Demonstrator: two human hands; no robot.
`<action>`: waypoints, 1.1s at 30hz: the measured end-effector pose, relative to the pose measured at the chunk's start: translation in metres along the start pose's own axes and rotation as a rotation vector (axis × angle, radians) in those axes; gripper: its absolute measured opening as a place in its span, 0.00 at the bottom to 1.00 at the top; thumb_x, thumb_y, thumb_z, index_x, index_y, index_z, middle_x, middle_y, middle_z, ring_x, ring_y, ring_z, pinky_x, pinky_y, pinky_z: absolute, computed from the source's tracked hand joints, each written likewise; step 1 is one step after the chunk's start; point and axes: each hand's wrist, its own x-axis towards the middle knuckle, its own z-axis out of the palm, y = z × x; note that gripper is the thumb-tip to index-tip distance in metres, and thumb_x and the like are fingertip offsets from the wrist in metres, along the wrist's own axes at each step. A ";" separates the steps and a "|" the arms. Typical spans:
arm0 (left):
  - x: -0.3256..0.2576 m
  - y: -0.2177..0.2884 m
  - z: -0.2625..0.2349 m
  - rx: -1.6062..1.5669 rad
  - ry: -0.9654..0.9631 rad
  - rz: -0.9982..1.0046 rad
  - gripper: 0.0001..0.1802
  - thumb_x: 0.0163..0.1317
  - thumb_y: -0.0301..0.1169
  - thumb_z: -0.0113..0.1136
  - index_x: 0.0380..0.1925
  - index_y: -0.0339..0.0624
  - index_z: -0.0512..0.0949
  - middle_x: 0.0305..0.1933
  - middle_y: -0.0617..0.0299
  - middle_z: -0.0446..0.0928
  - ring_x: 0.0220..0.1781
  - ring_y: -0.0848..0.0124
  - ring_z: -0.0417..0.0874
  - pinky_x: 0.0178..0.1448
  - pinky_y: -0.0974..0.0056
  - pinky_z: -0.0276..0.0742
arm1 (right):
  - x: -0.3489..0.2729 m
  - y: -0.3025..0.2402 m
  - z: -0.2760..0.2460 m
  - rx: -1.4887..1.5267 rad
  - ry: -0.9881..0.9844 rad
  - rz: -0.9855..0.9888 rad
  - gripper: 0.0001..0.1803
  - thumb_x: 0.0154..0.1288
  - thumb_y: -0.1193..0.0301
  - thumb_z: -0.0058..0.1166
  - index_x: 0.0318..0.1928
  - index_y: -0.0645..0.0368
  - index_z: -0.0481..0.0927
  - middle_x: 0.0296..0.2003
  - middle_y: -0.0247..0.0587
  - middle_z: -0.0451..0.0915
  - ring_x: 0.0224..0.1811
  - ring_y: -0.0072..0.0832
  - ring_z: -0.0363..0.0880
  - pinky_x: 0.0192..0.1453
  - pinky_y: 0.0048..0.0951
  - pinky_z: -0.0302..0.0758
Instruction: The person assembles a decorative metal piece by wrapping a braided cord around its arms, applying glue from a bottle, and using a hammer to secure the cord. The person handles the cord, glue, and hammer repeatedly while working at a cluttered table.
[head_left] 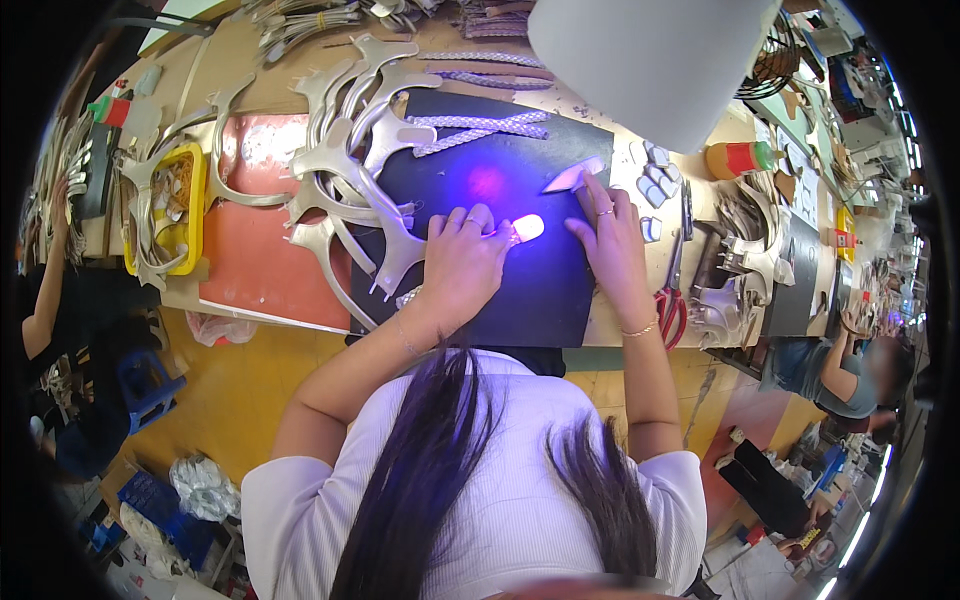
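With the left hand (462, 262) gripping the glowing light (526, 228), the flat right hand (612, 240) needed to pin the pale strip (572, 178) steady on the dark mat (520, 300).

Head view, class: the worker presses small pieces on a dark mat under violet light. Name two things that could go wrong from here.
The left hand crowds the stacked silver cut-outs; a nudge might shift them onto the dark mat. The red-handled scissors lie close beside the right hand; a sideways sweep could catch them.

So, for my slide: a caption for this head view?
Left hand shines violet light on black mat; right hand presses a pale cut piece.
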 end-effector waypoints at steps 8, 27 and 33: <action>0.000 0.001 -0.001 -0.009 0.004 -0.005 0.13 0.61 0.34 0.62 0.44 0.44 0.85 0.38 0.61 0.74 0.45 0.61 0.75 0.48 0.54 0.65 | -0.046 -0.028 -0.012 0.255 0.119 -0.017 0.26 0.70 0.78 0.51 0.68 0.57 0.70 0.44 0.50 0.75 0.40 0.44 0.79 0.42 0.41 0.77; 0.000 0.000 0.000 0.024 0.004 -0.009 0.12 0.61 0.34 0.64 0.44 0.48 0.86 0.38 0.62 0.74 0.45 0.62 0.75 0.48 0.55 0.65 | -0.073 -0.045 -0.003 0.352 0.106 -0.087 0.27 0.71 0.80 0.49 0.70 0.59 0.68 0.34 0.48 0.75 0.26 0.43 0.75 0.32 0.38 0.76; 0.002 -0.001 0.001 0.026 0.018 -0.003 0.11 0.62 0.35 0.63 0.43 0.49 0.86 0.39 0.63 0.74 0.44 0.62 0.75 0.48 0.55 0.65 | -0.060 -0.043 -0.005 0.063 -0.060 -0.143 0.29 0.70 0.75 0.53 0.70 0.52 0.68 0.30 0.43 0.74 0.25 0.42 0.78 0.29 0.41 0.76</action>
